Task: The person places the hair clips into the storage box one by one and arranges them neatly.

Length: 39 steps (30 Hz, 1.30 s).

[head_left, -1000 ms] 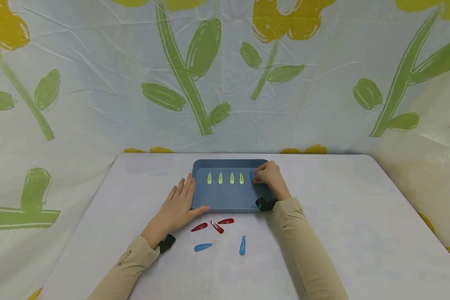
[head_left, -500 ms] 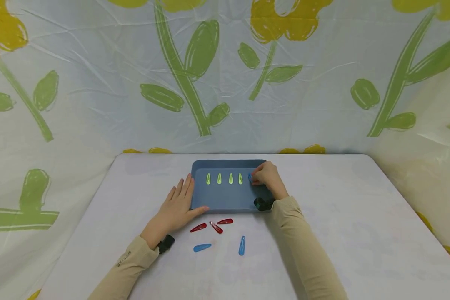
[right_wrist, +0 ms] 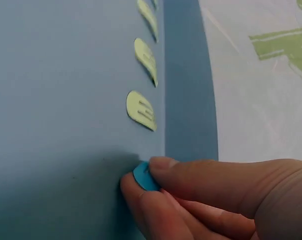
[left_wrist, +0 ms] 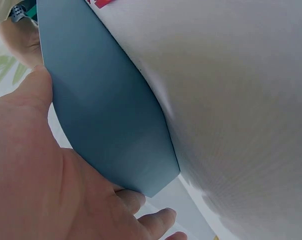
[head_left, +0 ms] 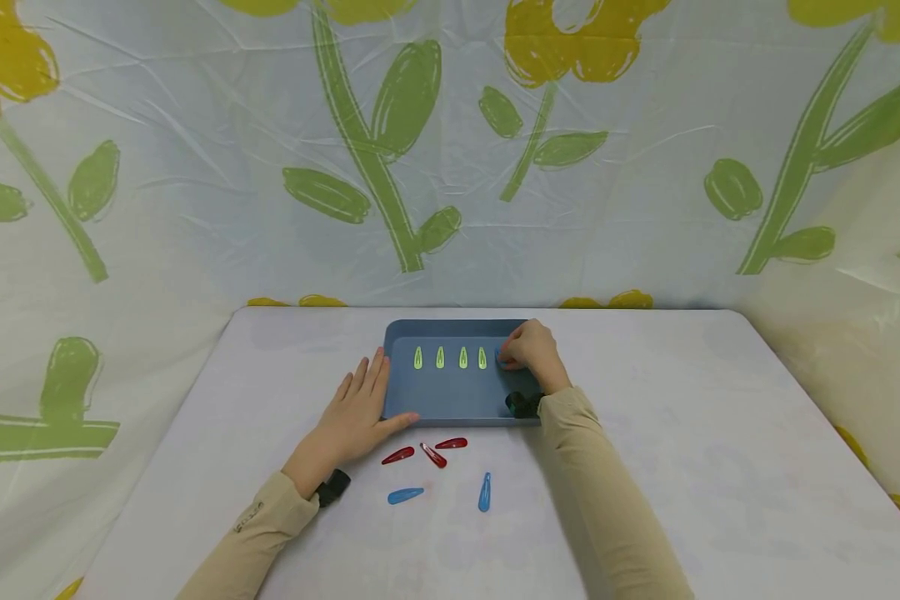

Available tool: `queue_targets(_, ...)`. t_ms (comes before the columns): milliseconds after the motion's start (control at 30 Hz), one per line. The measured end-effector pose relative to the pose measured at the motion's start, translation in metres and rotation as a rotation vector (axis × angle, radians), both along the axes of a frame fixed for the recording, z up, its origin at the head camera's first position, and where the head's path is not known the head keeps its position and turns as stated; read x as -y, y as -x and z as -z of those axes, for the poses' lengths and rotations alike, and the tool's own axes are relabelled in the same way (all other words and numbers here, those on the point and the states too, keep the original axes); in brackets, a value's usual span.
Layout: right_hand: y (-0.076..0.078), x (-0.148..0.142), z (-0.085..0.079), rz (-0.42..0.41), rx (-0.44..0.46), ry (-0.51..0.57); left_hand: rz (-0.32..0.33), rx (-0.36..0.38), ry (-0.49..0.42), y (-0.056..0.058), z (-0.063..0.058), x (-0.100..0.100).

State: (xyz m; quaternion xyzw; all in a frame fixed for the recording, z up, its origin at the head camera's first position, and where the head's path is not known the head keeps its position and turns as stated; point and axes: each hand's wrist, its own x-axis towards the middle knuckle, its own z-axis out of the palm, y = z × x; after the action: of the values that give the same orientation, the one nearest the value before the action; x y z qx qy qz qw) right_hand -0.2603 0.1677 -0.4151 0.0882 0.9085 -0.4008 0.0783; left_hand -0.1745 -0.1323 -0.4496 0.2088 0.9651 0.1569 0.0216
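From the left: the tray [head_left: 442, 398], near the table's [head_left: 720, 417] far edge, could skid and jumble its row of four green clips [head_left: 462, 357] if the left hand [head_left: 352, 412] pushed it sideways. That hand lies with fingers spread at the tray's left side, thumb over its near-left corner, grip wide and holding nothing. Further right, the blue clip [right_wrist: 145, 179] could twist or slip, being small for the fingertips, and knuckles straying toward the table's left edge might nudge the last green clip. The right hand [head_left: 537, 352] bends down over the tray's far-right part, grip narrow, pinching the blue clip just right of the row; whether it touches the tray floor, I cannot tell.
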Motion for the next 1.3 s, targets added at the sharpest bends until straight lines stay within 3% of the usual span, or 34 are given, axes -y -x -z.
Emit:
queue_targets(533, 0.0037, 0.0003, 0.0048, 0.003, 0.014, -0.051, -0.004, 0.001, 0.007, 0.0006, 0.0010, 0.0001)
queue_targets(1300, 0.0007, -0.0039, 0.0024, -0.011, 0.087, 0.011, -0.007, 0.022, 0.004, 0.0010, 0.0022, -0.0004)
